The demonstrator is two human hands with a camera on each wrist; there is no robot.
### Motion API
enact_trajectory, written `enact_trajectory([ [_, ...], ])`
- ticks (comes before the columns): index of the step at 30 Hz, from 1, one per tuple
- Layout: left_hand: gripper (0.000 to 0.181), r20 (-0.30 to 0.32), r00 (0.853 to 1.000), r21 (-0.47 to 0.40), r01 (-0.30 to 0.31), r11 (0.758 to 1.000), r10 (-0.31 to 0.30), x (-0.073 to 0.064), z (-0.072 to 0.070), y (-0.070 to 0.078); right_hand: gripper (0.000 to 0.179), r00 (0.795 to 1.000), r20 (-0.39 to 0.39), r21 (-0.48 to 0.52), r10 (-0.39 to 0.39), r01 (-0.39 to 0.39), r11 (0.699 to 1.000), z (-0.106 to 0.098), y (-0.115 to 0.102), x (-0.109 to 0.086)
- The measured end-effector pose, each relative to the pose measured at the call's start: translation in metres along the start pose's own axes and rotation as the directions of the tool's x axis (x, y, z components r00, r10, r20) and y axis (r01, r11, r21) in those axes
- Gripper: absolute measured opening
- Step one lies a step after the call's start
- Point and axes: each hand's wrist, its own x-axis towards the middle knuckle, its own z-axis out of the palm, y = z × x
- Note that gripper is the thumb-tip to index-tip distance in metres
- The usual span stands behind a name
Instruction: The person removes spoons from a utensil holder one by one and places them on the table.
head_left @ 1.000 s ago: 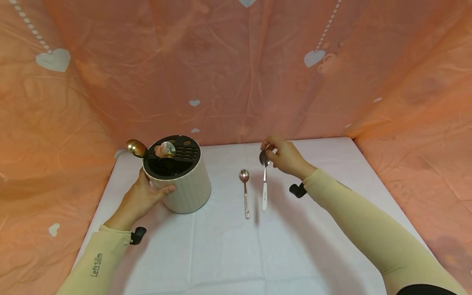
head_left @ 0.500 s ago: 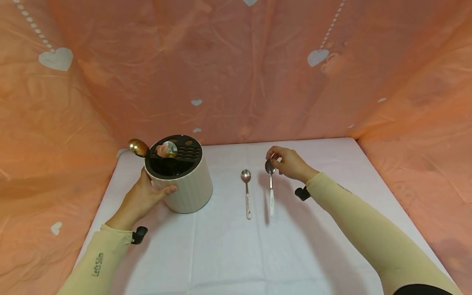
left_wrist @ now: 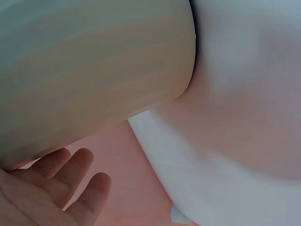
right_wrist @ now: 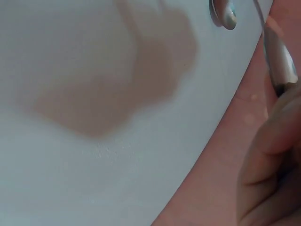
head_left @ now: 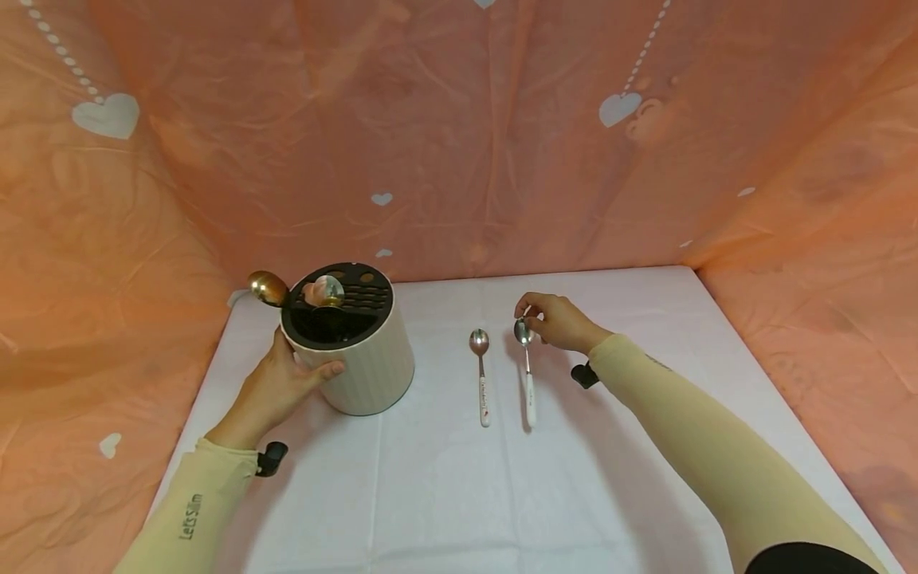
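Spoon [head_left: 530, 391]: while the right hand [head_left: 562, 323] has it by the tip of its bowl, it slants over the right part of the table [head_left: 430, 494], white handle toward the person; whether the handle end touches the cloth, I cannot tell
Right hand: pinching the bowl between thumb and fingers
Second spoon [head_left: 484, 391]: lying on the cloth just left of the held one, patterned handle toward the person
Holder [head_left: 366, 375]: pale ribbed cylinder with a black slotted top, standing left of both spoons, apart from them
Left hand [head_left: 276, 391]: clasping the holder's side, thumb across the front wall
Gold bowl [head_left: 268, 288]: jutting past the holder's left rim
Shiny bowl [head_left: 327, 290]: above the slotted top
Sleeves [head_left: 653, 399]: pale yellow, on both arms
Backdrop [head_left: 430, 119]: orange-pink, with white hearts
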Motion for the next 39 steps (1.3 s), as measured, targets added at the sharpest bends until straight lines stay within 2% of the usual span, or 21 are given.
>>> enact_trajectory([
  [14,0.107,-0.019,1.000,0.002,-0.004,1.000,0.004,-0.003,-0.001,-0.001,0.014,0.999,0.036,-0.040,0.037,-0.035,0.999,0.016,-0.001,0.024],
  [24,0.106,-0.034,0.999,0.006,-0.021,1.000,0.022,0.000,0.002,-0.002,0.016,0.999,0.034,-0.045,0.033,-0.031,0.998,0.028,0.006,0.028],
  [31,0.107,-0.030,0.999,0.017,-0.009,1.000,0.009,0.001,0.002,-0.002,0.025,0.996,0.072,-0.018,0.043,-0.042,0.999,0.033,0.010,0.030],
  [39,0.108,-0.027,1.000,0.031,-0.003,1.000,0.004,0.002,0.002,-0.003,0.024,0.994,0.078,-0.036,0.072,-0.069,0.997,0.039,0.016,0.035],
])
